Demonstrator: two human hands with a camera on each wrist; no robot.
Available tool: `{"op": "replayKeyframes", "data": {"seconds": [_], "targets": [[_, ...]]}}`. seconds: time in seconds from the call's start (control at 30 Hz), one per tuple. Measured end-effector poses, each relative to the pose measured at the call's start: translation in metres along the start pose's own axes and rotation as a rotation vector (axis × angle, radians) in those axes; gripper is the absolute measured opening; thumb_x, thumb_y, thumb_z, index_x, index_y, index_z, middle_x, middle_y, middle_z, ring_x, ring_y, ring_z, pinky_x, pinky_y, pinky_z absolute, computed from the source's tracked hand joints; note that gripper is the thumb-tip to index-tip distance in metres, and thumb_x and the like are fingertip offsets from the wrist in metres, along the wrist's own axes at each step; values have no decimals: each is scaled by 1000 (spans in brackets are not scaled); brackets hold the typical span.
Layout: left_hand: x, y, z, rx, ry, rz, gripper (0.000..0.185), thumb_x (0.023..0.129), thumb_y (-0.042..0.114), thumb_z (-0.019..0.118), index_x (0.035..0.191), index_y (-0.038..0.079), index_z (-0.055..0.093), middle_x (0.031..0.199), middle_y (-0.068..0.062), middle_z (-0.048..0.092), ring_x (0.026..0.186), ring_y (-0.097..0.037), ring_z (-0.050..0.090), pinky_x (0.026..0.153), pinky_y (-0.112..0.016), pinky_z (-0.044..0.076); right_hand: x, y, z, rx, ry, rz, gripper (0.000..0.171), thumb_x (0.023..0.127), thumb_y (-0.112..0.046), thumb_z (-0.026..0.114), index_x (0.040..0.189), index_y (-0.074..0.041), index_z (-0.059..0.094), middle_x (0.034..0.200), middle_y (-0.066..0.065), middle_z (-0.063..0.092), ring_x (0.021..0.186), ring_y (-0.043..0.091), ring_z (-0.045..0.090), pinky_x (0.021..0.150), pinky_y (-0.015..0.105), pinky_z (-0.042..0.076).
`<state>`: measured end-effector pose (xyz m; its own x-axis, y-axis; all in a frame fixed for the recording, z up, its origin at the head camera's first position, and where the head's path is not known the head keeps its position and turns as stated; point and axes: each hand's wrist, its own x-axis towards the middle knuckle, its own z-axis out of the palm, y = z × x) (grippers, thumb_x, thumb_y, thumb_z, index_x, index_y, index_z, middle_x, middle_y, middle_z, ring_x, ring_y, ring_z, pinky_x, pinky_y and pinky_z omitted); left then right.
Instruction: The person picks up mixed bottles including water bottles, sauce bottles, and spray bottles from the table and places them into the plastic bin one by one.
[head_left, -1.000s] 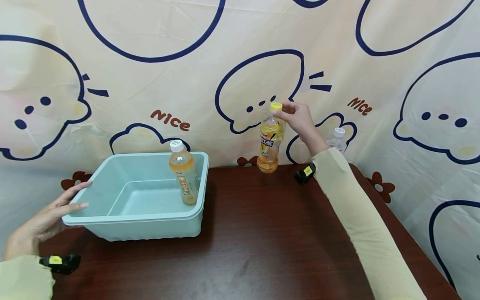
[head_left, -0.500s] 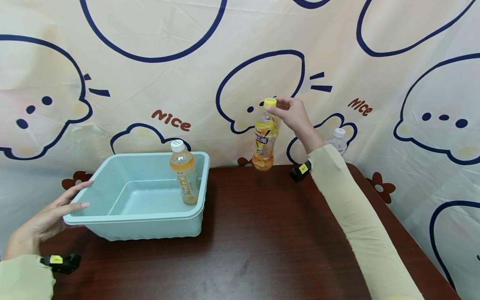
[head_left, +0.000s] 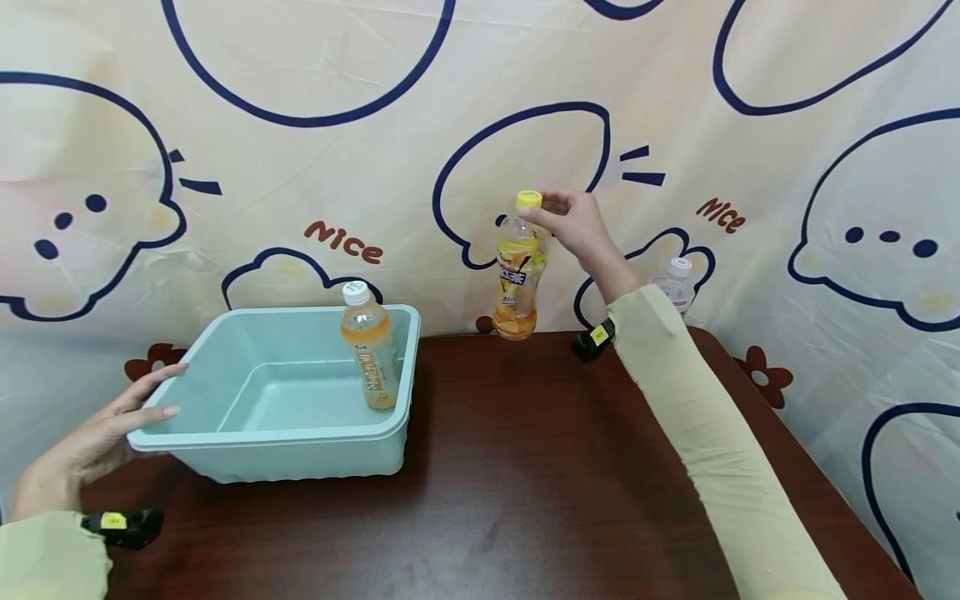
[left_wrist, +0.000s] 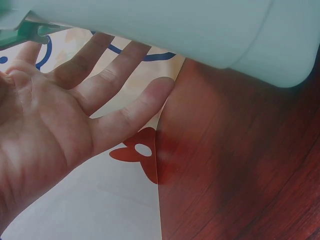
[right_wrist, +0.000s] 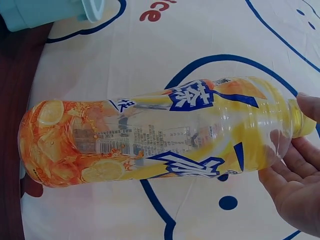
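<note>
My right hand pinches a clear plastic drink bottle by its yellow cap and neck. That yellow-labelled bottle hangs almost upright, its base level with the far table edge in the head view. In the right wrist view, lemon slices and an orange print show on the bottle. My left hand holds the left end of a light blue plastic basin, thumb and forefinger over its rim. From the left wrist, the other fingers reach out below the basin rim. A white-capped bottle with an orange-tinted label stands inside the basin's right side.
Behind my right forearm stands another clear, white-capped bottle, partly hidden. The dark wooden table runs back to a printed cloth that hangs behind it and along the right side.
My right hand has carried the yellow-capped bottle leftward and slightly up, towards the basin. The left hand, the basin and the bottle in it have stayed in place.
</note>
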<state>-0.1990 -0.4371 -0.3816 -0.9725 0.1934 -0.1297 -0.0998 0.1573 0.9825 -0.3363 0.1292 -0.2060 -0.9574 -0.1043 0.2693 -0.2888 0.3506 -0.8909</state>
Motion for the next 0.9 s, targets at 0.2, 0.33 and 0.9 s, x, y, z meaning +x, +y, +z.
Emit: {"op": "replayKeyframes", "data": {"seconds": [0.2, 0.33, 0.9], "targets": [[0, 0, 0, -6, -6, 2, 57, 96, 11, 42, 137, 47, 26, 125, 14, 17, 82, -9, 57, 66, -39, 53, 1, -9, 5, -14, -7, -14, 51, 84, -29, 65, 127, -6, 50, 125, 9, 53, 116, 19, 49, 97, 36, 38], [-1, -1, -1, -12, -4, 2, 57, 96, 10, 43, 137, 47, 26, 128, 12, 15, 82, -9, 57, 66, -38, 53, 1, -13, 8, -22, -9, -16, 52, 84, -30, 65, 128, -6, 49, 126, 9, 52, 116, 19, 48, 98, 34, 37], [-2, 1, 1, -12, -12, 13, 58, 96, 9, 42, 137, 46, 26, 118, 17, 23, 83, -9, 58, 66, -38, 53, 3, -35, 18, -10, -15, -29, 52, 83, -30, 66, 127, -7, 50, 124, 7, 54, 114, 17, 49, 98, 34, 36]]}}
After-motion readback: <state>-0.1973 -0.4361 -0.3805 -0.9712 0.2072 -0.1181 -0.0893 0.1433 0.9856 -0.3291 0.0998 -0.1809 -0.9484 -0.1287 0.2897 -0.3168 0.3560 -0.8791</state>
